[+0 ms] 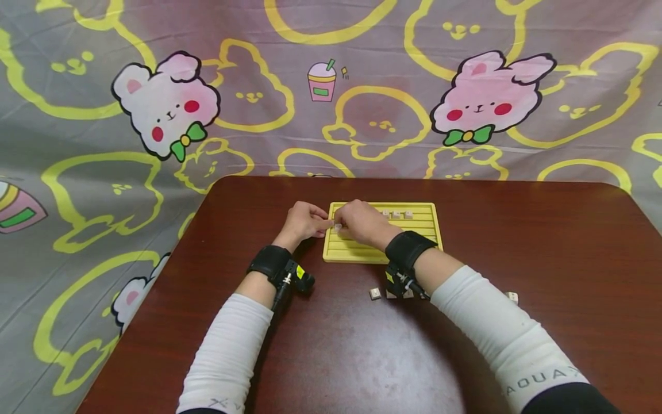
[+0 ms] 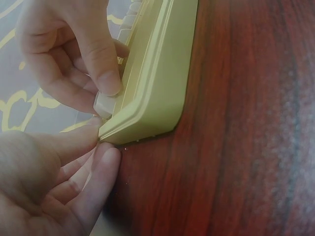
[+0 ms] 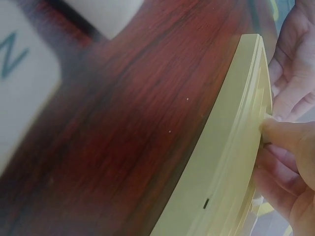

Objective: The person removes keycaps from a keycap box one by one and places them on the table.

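On my feed the left hand [image 1: 306, 221] is drawn in narrow, thumb and finger pinching the left edge of the yellow tray [image 1: 357, 253]. I take that as steadying: a light grip at the edge keeps the tray from sliding and leaves its top free for the other hand. The right hand [image 1: 364, 221] reaches over the tray, its thumb and fingers closed on a pale tile [image 2: 104, 104] just beside the left fingertips. The tile is small, so a fingertip pinch looks the sensible way to keep hold of it; I cannot tell how far down it sits against the ridges.

Beyond the right hand's wrist, a row of tiles [image 1: 396, 215] stands in the tray, probably kept in line by the ridges. On the table [image 1: 320, 356], nearer me than the right hand, lie loose tiles [image 1: 374, 294], some partly hidden by its wrist camera [image 1: 395, 280]; I judge that puts them within its easy reach. A single tile [image 1: 512, 297] lies apart, to the right of the right forearm.
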`<state>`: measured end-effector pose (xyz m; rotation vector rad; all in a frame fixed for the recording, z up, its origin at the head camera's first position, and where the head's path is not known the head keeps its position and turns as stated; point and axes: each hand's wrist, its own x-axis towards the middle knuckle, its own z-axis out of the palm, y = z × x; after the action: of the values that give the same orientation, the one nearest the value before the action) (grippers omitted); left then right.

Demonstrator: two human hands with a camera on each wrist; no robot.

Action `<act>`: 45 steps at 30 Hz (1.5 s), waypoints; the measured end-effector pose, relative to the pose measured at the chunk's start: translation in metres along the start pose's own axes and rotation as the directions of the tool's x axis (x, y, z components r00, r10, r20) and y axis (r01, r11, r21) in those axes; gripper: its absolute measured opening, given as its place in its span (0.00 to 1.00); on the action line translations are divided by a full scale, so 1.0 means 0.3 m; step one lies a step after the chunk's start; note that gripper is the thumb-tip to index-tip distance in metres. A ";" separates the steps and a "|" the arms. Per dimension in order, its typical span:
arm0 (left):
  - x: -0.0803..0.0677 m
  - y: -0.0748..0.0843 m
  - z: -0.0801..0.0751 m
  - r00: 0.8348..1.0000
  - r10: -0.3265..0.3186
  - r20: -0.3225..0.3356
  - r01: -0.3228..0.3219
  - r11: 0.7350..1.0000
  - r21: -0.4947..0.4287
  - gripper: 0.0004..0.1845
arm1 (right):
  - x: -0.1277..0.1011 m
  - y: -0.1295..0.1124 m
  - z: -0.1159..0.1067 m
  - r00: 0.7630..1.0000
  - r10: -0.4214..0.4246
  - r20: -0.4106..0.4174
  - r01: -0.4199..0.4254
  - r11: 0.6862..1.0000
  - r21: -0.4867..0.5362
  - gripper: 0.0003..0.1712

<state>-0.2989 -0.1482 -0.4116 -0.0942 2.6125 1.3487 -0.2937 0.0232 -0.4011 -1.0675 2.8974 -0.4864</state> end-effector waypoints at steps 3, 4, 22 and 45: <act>0.000 -0.003 0.005 1.000 -0.003 -0.001 0.003 1.000 -0.004 0.15 | -0.003 0.001 0.001 1.000 0.000 -0.008 0.000 1.000 0.000 0.04; 0.000 -0.004 0.006 1.000 -0.003 -0.001 0.003 1.000 -0.004 0.15 | -0.003 0.002 0.002 1.000 0.001 -0.010 -0.001 1.000 0.002 0.04; -0.001 -0.006 0.015 1.000 0.010 -0.006 -0.010 1.000 -0.007 0.16 | -0.048 0.021 -0.040 1.000 -0.023 -0.006 0.023 1.000 0.006 0.10; 0.002 -0.004 0.009 1.000 0.006 -0.002 -0.006 1.000 0.008 0.17 | -0.225 0.060 -0.147 0.989 -0.144 -0.032 0.143 0.989 -0.024 0.05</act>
<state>-0.2990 -0.1466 -0.4142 -0.0867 2.6215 1.3409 -0.2587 0.0915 -0.3706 -1.2905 2.8738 -0.4824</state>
